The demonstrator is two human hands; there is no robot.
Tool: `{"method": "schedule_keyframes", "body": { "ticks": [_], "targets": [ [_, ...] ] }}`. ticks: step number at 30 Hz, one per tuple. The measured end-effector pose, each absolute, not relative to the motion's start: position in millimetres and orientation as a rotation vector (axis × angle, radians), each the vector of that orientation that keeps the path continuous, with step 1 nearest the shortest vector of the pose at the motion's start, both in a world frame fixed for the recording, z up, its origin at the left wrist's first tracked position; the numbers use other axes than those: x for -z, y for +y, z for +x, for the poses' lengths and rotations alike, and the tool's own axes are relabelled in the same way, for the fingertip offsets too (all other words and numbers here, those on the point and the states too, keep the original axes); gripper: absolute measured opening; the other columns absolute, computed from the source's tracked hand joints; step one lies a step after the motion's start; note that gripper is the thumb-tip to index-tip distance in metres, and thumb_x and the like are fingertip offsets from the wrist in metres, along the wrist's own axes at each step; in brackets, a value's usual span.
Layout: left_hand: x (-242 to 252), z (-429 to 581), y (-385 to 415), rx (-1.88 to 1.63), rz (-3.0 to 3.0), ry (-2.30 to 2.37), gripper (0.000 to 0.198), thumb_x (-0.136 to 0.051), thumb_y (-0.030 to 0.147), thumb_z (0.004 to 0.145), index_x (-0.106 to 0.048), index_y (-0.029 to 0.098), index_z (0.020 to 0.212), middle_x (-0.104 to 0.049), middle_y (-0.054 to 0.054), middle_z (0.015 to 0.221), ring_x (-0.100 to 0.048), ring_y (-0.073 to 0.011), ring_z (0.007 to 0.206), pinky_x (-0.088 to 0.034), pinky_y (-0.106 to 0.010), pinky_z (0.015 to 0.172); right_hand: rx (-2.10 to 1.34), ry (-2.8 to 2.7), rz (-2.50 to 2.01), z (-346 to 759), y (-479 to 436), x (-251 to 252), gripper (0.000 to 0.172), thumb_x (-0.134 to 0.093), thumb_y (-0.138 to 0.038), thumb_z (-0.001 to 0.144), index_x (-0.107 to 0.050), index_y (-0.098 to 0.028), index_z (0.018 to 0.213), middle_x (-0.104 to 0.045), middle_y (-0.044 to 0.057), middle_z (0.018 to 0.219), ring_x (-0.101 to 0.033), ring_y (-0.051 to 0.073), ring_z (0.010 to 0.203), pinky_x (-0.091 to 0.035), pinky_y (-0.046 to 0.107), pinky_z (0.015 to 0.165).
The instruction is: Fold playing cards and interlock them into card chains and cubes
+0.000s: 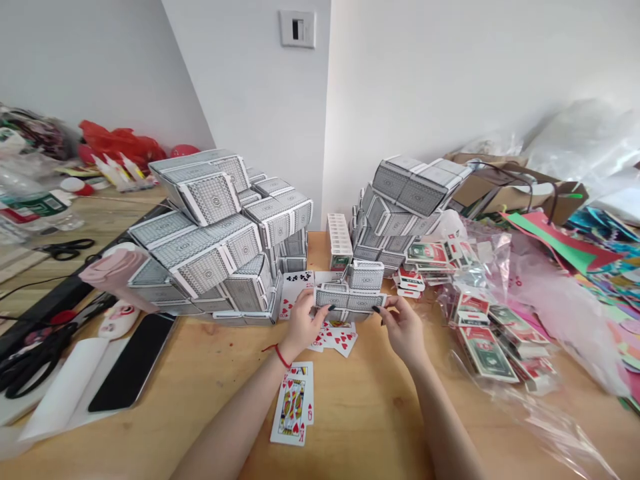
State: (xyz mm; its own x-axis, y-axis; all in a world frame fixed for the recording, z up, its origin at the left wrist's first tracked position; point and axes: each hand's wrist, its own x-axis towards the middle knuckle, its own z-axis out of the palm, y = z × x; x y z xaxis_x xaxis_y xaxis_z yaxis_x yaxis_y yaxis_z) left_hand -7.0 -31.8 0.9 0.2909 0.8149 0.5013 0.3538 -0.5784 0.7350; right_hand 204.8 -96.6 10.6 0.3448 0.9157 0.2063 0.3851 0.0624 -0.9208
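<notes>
Between my two hands is a small structure of folded playing cards (350,300) with grey patterned backs. My left hand (303,325) pinches its left end, thumb in front. At its right end, the thumb and fingers of my right hand (401,327) are closed on the same piece. Another card block (367,275) rises just behind it. Loose heart cards (344,341) lie face up under and in front of the structure. Nearer to me, a king of hearts (293,408) overlaps another card on the wooden table (360,427).
Large stacks of card blocks stand at the left (210,247) and right (400,200). A black phone (133,361) and scissors (35,357) lie at the left. Boxed card decks (487,353), plastic wrap and coloured paper (565,240) cover the right side.
</notes>
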Motion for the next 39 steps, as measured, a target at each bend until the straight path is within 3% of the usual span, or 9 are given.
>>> {"method": "schedule_keyframes", "body": {
  "ticks": [5,10,21,28,34,39],
  "targets": [
    [-0.5,-7.0,-31.4,-1.228,2.075,1.046,0.009,-0.051,0.021,0.081,-0.056,0.016,0.087,-0.056,-0.007,0.090,-0.053,-0.0187,0.091,-0.045,-0.033,0.080,-0.577,-1.297,-1.458,201.8,-95.4,-7.7,0.017,-0.051,-0.037,0.080,-0.045,-0.022,0.081,-0.053,0.002,0.077,-0.052,0.014,0.064,-0.046,0.025,0.053],
    [0.2,-6.9,-31.2,-1.228,2.071,1.045,0.008,-0.051,0.022,0.081,-0.056,0.017,0.085,-0.056,-0.007,0.090,-0.053,-0.0184,0.090,-0.045,-0.032,0.079,-0.503,-1.335,-1.497,201.1,-95.0,-2.5,0.015,-0.049,-0.034,0.081,-0.038,-0.023,0.078,-0.050,-0.002,0.066,-0.050,0.013,0.057,-0.042,0.026,0.055],
    [-5.2,-6.2,-30.4,-1.280,2.135,1.028,0.015,-0.054,0.020,0.080,-0.060,0.020,0.094,-0.060,-0.007,0.100,-0.049,-0.0222,0.103,-0.043,-0.041,0.089,-0.381,-1.322,-1.560,197.4,-94.7,0.4,0.019,-0.049,-0.037,0.079,-0.037,-0.023,0.075,-0.045,-0.003,0.063,-0.047,0.014,0.057,-0.040,0.026,0.054],
    [-4.6,-8.1,-27.2,-1.264,2.176,1.059,0.016,-0.055,0.023,0.080,-0.061,0.019,0.094,-0.057,-0.008,0.104,-0.045,-0.0229,0.109,-0.039,-0.041,0.094,-0.518,-1.280,-1.498,190.3,-95.9,-6.0,0.020,-0.054,-0.036,0.078,-0.049,-0.020,0.090,-0.059,0.002,0.077,-0.052,0.015,0.064,-0.042,0.027,0.060],
    [-4.3,-9.6,-24.9,-1.241,2.177,1.053,0.017,-0.055,0.025,0.080,-0.060,0.019,0.095,-0.053,-0.009,0.114,-0.042,-0.0239,0.115,-0.035,-0.043,0.099,-0.476,-1.259,-1.573,190.9,-94.4,-1.2,0.021,-0.055,-0.039,0.078,-0.056,-0.018,0.078,-0.058,0.002,0.069,-0.050,0.015,0.063,-0.040,0.026,0.058],
    [-2.2,-9.8,-26.5,-1.188,2.112,0.963,0.032,-0.050,0.021,0.082,-0.048,0.021,0.114,-0.044,-0.010,0.128,-0.037,-0.0226,0.124,-0.033,-0.043,0.102,-0.535,-1.226,-1.542,192.4,-93.9,3.1,0.022,-0.057,-0.040,0.076,-0.055,-0.018,0.074,-0.053,0.000,0.062,-0.046,0.013,0.057,-0.039,0.025,0.054]
  ]
}}
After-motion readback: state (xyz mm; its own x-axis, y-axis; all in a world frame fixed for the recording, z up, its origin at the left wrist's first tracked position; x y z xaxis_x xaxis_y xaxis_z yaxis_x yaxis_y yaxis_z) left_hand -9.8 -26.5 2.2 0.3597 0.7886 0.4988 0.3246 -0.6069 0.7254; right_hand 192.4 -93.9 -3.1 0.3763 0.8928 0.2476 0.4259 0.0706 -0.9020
